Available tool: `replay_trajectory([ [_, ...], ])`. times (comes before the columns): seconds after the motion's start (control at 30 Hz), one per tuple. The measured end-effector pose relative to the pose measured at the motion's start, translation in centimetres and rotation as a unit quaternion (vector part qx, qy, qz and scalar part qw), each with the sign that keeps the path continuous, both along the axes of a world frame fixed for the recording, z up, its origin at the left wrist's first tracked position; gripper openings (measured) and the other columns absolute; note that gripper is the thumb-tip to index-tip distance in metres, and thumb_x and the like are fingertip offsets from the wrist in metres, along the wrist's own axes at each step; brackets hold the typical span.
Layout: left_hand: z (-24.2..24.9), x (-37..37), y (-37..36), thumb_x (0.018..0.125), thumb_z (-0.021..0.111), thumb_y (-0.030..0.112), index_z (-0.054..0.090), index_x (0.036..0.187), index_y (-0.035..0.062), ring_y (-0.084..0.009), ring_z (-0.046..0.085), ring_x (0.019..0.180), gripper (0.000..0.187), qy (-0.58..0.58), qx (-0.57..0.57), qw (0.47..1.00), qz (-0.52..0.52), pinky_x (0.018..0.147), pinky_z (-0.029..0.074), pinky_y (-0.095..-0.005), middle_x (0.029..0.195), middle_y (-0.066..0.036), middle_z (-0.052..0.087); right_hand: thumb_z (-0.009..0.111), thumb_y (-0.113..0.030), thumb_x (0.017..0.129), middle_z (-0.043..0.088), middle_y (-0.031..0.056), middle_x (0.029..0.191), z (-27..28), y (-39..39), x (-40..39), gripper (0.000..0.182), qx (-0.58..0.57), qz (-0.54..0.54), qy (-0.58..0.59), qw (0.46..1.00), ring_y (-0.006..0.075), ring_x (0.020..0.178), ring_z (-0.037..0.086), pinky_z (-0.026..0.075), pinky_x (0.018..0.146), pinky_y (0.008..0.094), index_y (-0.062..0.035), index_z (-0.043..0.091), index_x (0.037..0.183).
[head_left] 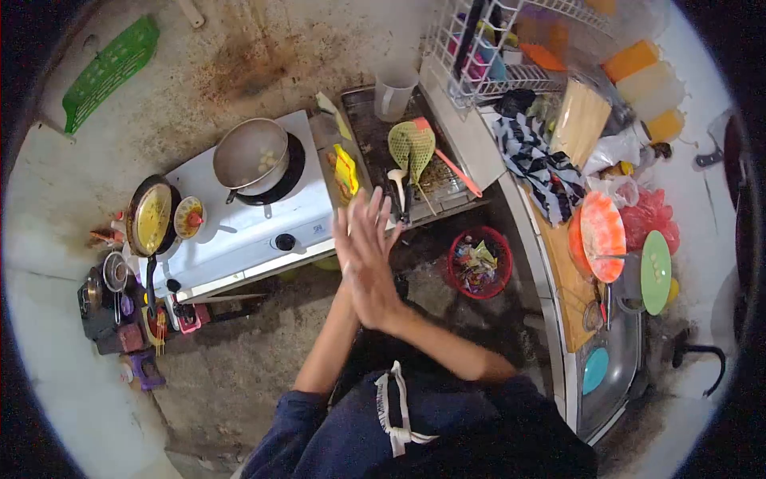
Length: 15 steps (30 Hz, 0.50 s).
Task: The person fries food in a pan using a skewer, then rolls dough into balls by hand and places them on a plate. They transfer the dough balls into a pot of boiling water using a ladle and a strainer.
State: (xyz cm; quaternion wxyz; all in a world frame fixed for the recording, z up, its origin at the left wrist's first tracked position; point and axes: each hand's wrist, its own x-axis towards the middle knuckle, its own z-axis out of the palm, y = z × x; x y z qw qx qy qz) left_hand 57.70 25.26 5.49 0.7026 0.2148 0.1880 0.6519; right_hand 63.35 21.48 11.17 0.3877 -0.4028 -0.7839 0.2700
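My left hand [344, 239] and my right hand [369, 283] meet in front of the stove's right front corner, palm against palm, with fingers stretched out. The right hand covers much of the left, and both are slightly blurred. I see nothing held between them. Just beyond the fingertips lies a yellow packet [346, 171]. On the white stove [255, 239] stands a deep pan [231, 164] with several small pale balls inside. A frying pan [152, 219] with yellowish liquid sits at the left, beside a small bowl [189, 217] containing something red.
A green strainer [407, 142], a ladle [396, 176] and a clear pitcher [396, 94] rest right of the stove. Below, a red basket [480, 291] holds wrappers. The right counter carries a cutting board [568, 299], an orange-white bowl [602, 235] and a green plate [656, 273], near a sink [614, 383].
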Motion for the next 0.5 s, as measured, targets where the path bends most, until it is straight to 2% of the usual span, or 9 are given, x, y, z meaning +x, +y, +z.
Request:
replay_trajectory([
  [0.07,-0.3,1.1,0.9,0.090,0.024,0.046,0.014,0.138,0.0166,-0.0201,0.020,0.130,0.058,-0.013,0.027,0.997,0.077,0.102,0.023,-0.0398,0.142,-0.004,0.019,0.019,-0.043,0.090,0.007,0.0201,0.142,-0.2,4.2,-0.2,0.059,-0.010,-0.026,-0.056,0.998,0.0376,0.131,0.003,0.002,0.103,0.0521,-0.0073,0.017,0.137],
  [0.1,0.2,1.3,0.5,0.092,0.022,0.037,0.018,0.136,0.0114,-0.0231,0.021,0.128,0.051,-0.014,-0.060,0.994,0.088,0.104,0.018,-0.0400,0.140,-0.007,0.021,0.020,-0.042,0.090,0.003,0.0244,0.141,-1.5,6.9,-0.3,0.060,0.005,-0.045,-0.109,0.993,0.0399,0.130,0.001,0.001,0.102,0.0529,-0.0044,0.016,0.136],
  [0.13,6.8,1.9,-0.8,0.095,0.020,0.029,0.011,0.137,0.0057,-0.0191,0.020,0.129,0.050,0.134,-0.198,0.970,0.044,0.104,0.019,-0.0320,0.142,-0.005,0.016,0.021,-0.038,0.091,0.000,0.0257,0.140,-0.9,8.8,0.4,0.058,-0.003,-0.040,-0.032,0.999,0.0405,0.130,-0.001,0.002,0.102,0.0533,-0.0036,0.012,0.137],
  [0.2,4.5,4.7,0.0,0.093,0.024,0.037,0.023,0.134,0.0061,-0.0230,0.027,0.125,0.051,0.044,-0.153,0.982,0.106,0.105,0.017,-0.0330,0.136,-0.009,0.029,0.023,-0.030,0.092,-0.004,0.0268,0.139,-1.8,12.8,1.1,0.056,-0.122,-0.113,-0.052,0.985,0.0404,0.130,-0.003,0.001,0.103,0.0518,-0.0040,0.003,0.137],
  [0.23,4.5,4.7,0.7,0.093,0.024,0.037,0.023,0.134,0.0061,-0.0230,0.027,0.125,0.051,0.047,-0.152,0.981,0.114,0.105,0.017,-0.0330,0.136,-0.009,0.029,0.022,-0.031,0.092,-0.003,0.0265,0.140,-3.6,13.2,1.1,0.056,-0.091,-0.095,-0.022,0.991,0.0397,0.130,-0.003,0.001,0.103,0.0497,-0.0038,0.002,0.137],
  [0.3,4.7,4.4,2.5,0.093,0.023,0.041,0.021,0.135,0.0068,-0.0227,0.022,0.128,0.055,0.091,-0.146,0.973,0.152,0.107,0.012,-0.0346,0.138,-0.010,0.027,0.017,-0.035,0.093,-0.004,0.0238,0.141,-6.4,12.5,0.7,0.057,-0.004,-0.065,0.022,0.998,0.0370,0.130,-0.006,-0.001,0.105,0.0439,-0.0040,-0.003,0.137],
  [0.33,3.9,3.1,4.1,0.092,0.023,0.045,0.015,0.137,0.0077,-0.0214,0.014,0.131,0.059,0.099,-0.037,0.982,0.155,0.107,0.008,-0.0353,0.141,-0.009,0.019,0.015,-0.038,0.093,-0.004,0.0204,0.142,-3.8,10.7,0.9,0.058,-0.148,-0.012,0.117,0.982,0.0341,0.131,-0.006,-0.002,0.106,0.0417,-0.0039,-0.002,0.137],
  [0.37,3.2,1.9,5.2,0.092,0.022,0.046,0.013,0.137,0.0077,-0.0209,0.012,0.131,0.060,0.044,-0.044,0.986,0.152,0.107,0.007,-0.0344,0.142,-0.009,0.017,0.013,-0.040,0.092,-0.004,0.0191,0.142,-2.0,8.8,0.8,0.058,-0.182,0.007,0.137,0.974,0.0326,0.131,-0.006,-0.003,0.106,0.0400,-0.0043,-0.001,0.137],
  [0.5,3.7,1.1,8.2,0.092,0.019,0.045,0.010,0.137,0.0066,-0.0195,0.010,0.132,0.060,0.007,-0.052,0.983,0.178,0.107,0.006,-0.0326,0.143,-0.008,0.012,0.011,-0.041,0.092,-0.004,0.0170,0.143,-1.1,10.0,0.4,0.059,-0.204,0.032,0.152,0.967,0.0300,0.132,-0.006,-0.003,0.106,0.0376,-0.0053,0.002,0.137],
])
